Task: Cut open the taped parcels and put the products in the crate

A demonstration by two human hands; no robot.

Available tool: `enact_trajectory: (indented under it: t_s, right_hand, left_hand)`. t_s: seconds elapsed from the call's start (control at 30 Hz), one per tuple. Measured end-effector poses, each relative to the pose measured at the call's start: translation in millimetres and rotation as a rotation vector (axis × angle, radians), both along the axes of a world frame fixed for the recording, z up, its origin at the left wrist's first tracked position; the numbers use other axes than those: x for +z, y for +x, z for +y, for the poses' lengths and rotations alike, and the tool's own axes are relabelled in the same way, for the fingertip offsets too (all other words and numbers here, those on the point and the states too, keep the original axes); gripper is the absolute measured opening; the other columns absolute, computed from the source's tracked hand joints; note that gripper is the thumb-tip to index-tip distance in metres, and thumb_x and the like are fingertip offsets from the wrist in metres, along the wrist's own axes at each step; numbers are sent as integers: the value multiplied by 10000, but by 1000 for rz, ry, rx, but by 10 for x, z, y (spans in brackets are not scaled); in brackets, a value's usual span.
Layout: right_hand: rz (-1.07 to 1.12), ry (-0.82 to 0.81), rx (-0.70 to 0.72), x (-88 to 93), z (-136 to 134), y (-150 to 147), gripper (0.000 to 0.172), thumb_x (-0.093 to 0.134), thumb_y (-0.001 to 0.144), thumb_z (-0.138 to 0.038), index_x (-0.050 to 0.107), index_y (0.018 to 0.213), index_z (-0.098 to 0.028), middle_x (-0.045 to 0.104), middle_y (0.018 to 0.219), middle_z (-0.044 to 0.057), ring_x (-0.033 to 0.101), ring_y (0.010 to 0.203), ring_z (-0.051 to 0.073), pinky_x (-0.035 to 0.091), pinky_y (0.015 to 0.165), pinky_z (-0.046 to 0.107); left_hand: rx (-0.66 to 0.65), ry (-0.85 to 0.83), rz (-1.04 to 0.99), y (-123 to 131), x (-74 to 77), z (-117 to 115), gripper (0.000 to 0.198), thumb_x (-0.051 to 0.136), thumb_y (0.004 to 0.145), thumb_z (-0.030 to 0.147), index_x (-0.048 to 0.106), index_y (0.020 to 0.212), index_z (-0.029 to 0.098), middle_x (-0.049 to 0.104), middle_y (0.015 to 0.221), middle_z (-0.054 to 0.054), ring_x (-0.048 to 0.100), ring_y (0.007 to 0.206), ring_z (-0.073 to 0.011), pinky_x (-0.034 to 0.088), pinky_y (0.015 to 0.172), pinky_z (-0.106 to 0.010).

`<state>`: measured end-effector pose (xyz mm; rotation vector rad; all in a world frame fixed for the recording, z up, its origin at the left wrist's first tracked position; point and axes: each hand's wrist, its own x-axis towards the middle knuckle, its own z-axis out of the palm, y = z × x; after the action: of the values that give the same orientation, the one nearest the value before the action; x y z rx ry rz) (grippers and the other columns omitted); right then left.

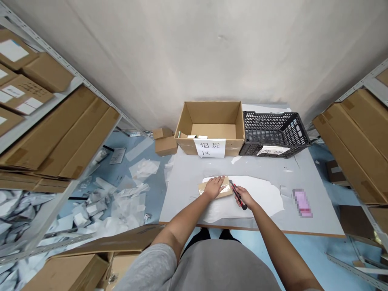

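A small cardboard box (225, 192) with shiny tape lies on a white sheet (257, 198) on the table. Over its top and far edge, my left hand (214, 187) grips it, partly hiding the box. My right hand (244, 196) is closed around a red and black utility knife (239, 195). The knife's front end is at the box's right end, and its handle slants back toward me. Whether the blade touches the cardboard cannot be made out.
At the table's back stand a large open carton (212, 147) holding a few small items and a black plastic crate (273, 139), both with paper labels. A blurred pink item (302, 203) lies right on the grey table (182, 190). Shelves of cartons flank both sides; paper scraps (127, 202) litter the floor.
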<state>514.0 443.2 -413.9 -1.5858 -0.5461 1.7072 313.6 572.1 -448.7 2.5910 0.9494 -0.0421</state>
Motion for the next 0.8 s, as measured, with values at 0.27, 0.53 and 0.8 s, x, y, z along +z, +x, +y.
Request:
enact_trajectory:
  t_s: [0.27,0.53,0.8]
  right_hand:
    - [-25,-8,-58,-1,-89,-113,367,517,961,-616,457,1034,-261,545,546,-102,522,355,136,407,362,218]
    - [-90,-6,-115,-99,-80,-201,454,643,892,-667,468,1017,-268,592,588,-82,623,412,161,421,352,210]
    - [-427,-55,-261,-284,149,-305,530,868,746,-480,479,1036,-266,560,598,-100,553,380,139,445,344,243]
  left_hand:
    - [-103,7,64,21,-184,87,673,492,1078,457,327,1681,210,581,1494,-244,638,1278,-370,504,1062,-470]
    - [-317,206,136,90,-210,165,630,419,1038,214,335,1635,33,589,1451,-360,642,1315,-424,546,980,-538]
    - [-186,111,-2,-130,-83,115,708,437,1103,522,251,1702,193,556,1572,-186,549,1419,-310,430,1146,-453]
